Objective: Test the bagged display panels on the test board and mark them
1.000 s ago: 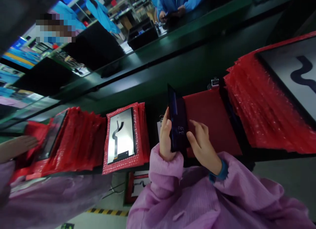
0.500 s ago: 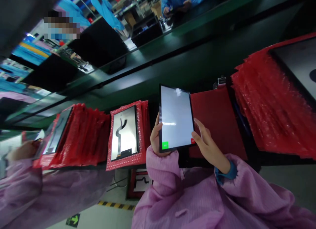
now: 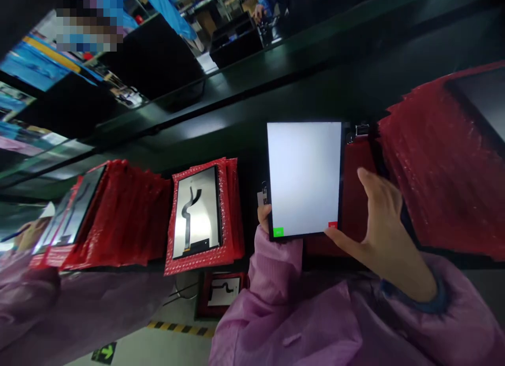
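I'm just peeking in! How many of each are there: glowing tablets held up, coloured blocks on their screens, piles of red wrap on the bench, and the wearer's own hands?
Lit tablet: 1
Coloured blocks: 2 (green block, red block)
Red-wrap piles: 3 (left pile, middle pile, right pile)
Wearer's hands: 2 (left hand, right hand)
Total: 8

We note narrow dark bench (image 3: pixel 251 171) strip between tablet (image 3: pixel 305 179) and left-side red pile (image 3: pixel 234 213); bulky red stack (image 3: pixel 430 182) blocks our right.
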### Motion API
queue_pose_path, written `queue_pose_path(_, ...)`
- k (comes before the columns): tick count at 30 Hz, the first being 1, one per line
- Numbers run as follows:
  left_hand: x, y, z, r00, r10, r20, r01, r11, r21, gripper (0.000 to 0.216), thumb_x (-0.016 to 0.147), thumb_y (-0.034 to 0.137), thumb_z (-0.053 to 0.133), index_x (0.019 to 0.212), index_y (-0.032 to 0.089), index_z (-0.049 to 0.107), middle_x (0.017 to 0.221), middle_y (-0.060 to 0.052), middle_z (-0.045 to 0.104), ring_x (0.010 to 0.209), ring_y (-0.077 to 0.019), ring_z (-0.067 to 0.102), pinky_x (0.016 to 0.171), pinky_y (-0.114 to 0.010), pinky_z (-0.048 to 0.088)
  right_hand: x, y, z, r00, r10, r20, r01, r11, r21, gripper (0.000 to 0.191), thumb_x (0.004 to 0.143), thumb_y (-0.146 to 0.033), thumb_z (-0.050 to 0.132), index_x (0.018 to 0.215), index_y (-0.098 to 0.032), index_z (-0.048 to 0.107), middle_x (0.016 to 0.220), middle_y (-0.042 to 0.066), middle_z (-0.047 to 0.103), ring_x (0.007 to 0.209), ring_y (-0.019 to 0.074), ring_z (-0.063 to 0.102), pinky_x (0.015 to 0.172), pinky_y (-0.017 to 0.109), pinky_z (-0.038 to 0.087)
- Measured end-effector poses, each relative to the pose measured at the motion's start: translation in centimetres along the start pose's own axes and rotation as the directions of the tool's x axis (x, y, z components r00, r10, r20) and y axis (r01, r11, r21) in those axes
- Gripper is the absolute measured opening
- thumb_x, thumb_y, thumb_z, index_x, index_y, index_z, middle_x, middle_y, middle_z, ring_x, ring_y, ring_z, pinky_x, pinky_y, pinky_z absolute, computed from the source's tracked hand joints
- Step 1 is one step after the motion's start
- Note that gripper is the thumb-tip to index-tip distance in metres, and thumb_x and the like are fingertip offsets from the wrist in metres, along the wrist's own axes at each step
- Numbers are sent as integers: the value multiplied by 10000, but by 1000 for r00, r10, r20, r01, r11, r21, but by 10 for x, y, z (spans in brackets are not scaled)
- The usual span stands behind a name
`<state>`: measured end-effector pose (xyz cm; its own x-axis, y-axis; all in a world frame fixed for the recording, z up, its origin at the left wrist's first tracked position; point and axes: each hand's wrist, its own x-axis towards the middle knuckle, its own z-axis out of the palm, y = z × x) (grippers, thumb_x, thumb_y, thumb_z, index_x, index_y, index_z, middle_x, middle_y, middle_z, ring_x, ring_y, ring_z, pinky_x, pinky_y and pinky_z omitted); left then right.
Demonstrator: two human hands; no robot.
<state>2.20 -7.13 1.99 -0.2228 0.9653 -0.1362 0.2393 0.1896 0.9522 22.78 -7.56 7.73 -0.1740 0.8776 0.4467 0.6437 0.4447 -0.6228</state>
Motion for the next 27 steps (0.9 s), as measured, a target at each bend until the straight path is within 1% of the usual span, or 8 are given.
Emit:
queue_pose_path(4,14,1,15,989,40,142,19,921,-388,753,897,765,256,1257,253,675,1002,-105,784,1018,-345,738,910,-554,618,39,-7,3,981,-185,57,189,980,-56,1004,742,-711,732,1573,-343,304,1668,99,222,1533,452,197,1211,704,259)
queue_pose_path(7,13,5,18,981,30,191,93,792,-604,763,858,802,302,1207,253,700,945,-110,786,1049,-366,727,965,-573,595,59,-10,18,965,-242,99,252,962,-108,873,775,-641,748,1508,-283,436,1638,123,307,1531,449,230,1206,707,279)
queue_pose_path(11,4,5,16,975,-215,63,211,780,-589,608,852,682,562,1255,238,664,1022,-94,789,1161,-352,702,1011,-501,582,61,-9,31,935,-354,9,338,886,-316,448,930,-326,666,1350,-187,594,1455,145,553,1349,341,521,1085,531,500)
queue_pose_path(13,0,4,15,963,-269,27,235,785,-573,591,822,599,673,1285,232,641,1094,-96,779,1200,-347,687,1020,-476,574,57,-8,32,900,-435,-22,397,839,-372,310,944,-187,619,1251,-168,649,1292,119,665,1192,265,616,996,428,557)
queue_pose_path(18,2,7,16,966,-255,46,229,759,-609,633,780,642,649,1297,278,633,1198,-73,755,1286,-367,628,1034,-520,555,43,-10,27,849,-523,-79,470,815,-340,291,945,-193,612,1226,-130,651,1173,111,708,1097,230,629,928,386,569)
queue_pose_path(21,7,14,17,973,-220,71,208,698,-685,736,725,752,553,1274,273,659,1218,-78,752,1338,-380,579,1068,-534,531,31,-11,20,876,-477,-73,415,822,-391,314,939,-281,634,1203,-113,654,1228,131,691,1138,283,597,910,447,562)
queue_pose_path(24,7,20,18,977,-172,129,205,563,-800,742,693,724,567,1247,245,687,1222,-91,752,1344,-384,569,1072,-504,531,22,-16,2,914,-405,5,370,831,-415,323,946,-348,631,1175,-121,660,1358,157,622,1225,338,546,937,508,547)
queue_pose_path(27,3,26,22,978,-112,176,208,469,-858,729,705,689,571,1255,226,690,1216,-91,754,1300,-391,600,1023,-492,561,28,-25,-27,919,-393,-3,365,855,-368,309,957,-321,609,1217,-157,639,1406,159,577,1258,330,537,999,531,514)
